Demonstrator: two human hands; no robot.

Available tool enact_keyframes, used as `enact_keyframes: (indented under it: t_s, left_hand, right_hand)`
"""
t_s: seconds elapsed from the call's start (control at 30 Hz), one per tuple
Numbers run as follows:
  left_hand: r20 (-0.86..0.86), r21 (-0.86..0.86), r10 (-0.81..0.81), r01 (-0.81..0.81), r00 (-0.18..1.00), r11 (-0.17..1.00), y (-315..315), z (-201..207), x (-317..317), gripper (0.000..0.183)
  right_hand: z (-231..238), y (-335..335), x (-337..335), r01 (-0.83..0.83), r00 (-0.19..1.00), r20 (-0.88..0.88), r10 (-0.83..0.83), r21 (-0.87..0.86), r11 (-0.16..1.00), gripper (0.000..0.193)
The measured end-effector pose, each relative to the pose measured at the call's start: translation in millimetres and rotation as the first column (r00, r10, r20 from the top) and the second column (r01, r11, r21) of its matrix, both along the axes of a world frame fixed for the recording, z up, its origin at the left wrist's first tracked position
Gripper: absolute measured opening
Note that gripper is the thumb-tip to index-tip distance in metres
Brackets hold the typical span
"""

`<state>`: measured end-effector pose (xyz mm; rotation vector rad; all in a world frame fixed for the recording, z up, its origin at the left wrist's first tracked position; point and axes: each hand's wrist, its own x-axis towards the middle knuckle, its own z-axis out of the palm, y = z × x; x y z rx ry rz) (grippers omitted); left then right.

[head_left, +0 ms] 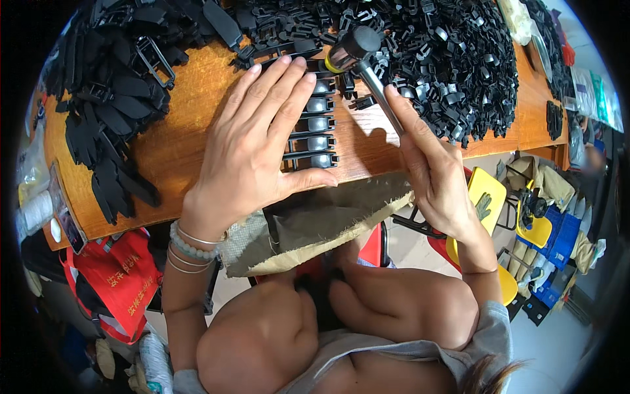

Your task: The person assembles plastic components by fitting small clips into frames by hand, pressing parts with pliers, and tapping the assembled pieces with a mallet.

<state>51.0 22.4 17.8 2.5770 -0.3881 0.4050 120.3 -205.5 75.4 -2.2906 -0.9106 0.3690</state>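
Note:
My left hand (259,131) lies flat, fingers stretched out and close together, over the left ends of a row of black plastic clips (320,123) with shiny rounded middles. Part of the row is hidden under it; its thumb points right along the near end. With my right hand (433,171) I grip the metal handle of a mallet (377,85), index finger laid along the shaft. The mallet's black head, with a yellow band, is at the far end of the row, by my left fingertips. Whether it touches a clip I cannot tell.
A big heap of small black clips (433,65) covers the far right of the wooden table (190,131). Longer flat black parts (125,85) pile up at the left. Brown sacking (315,230) hangs at the near edge. Yellow chairs (489,194) and a red bag (121,276) stand below.

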Motion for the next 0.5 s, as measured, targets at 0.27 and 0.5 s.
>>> enact_keyframes:
  t_s: [0.27,0.5]
  left_hand:
    - [-0.012,0.06,-0.018,0.019,1.0,0.998,2,1,-4,0.104]
    - [-0.002,0.025,0.024,-0.024,1.0,0.999,9,4,5,0.112]
  right_hand:
    - [0,-2,4,0.121,0.984,-0.143,-0.103,0.127,0.984,0.047]
    - [-7,9,8,0.067,0.994,-0.09,-0.057,0.115,0.991,0.049]
